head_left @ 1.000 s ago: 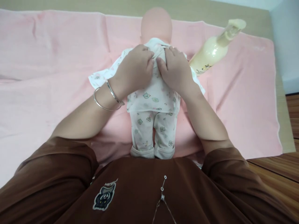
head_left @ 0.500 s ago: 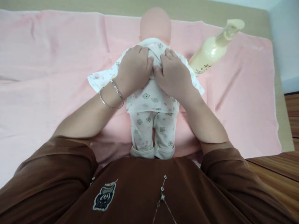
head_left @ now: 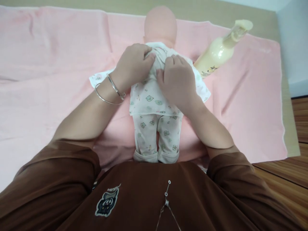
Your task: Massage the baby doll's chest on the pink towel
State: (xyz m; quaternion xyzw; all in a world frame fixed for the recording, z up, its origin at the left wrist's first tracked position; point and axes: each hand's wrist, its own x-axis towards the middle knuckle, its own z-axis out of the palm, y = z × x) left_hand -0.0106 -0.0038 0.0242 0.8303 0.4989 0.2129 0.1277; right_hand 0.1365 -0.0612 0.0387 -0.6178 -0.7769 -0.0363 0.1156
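Pink cloth (head_left: 72,45) spreads under the grip over a pale table (head_left: 264,24); wooden planks (head_left: 279,176) show to its right. Left hand (head_left: 136,65) and right hand (head_left: 179,80) pinch the shirt (head_left: 154,99) on the doll (head_left: 160,25) beneath them, bottle (head_left: 215,54) just right.

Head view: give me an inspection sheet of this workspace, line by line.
Surface: pink cloth, creased, over a pale tabletop.
Job's things: bald baby doll, back up, in printed shirt and cuffed trousers.
Clutter: pale-yellow pump bottle by the doll's right sleeve; base hidden.
Hands: left hand and right hand on the shirt's upper back, fabric bunched between them; grip unclear.
Cables: nothing seen.
Surroundings: brown wood-grain surface lower right; pale wall upper right.
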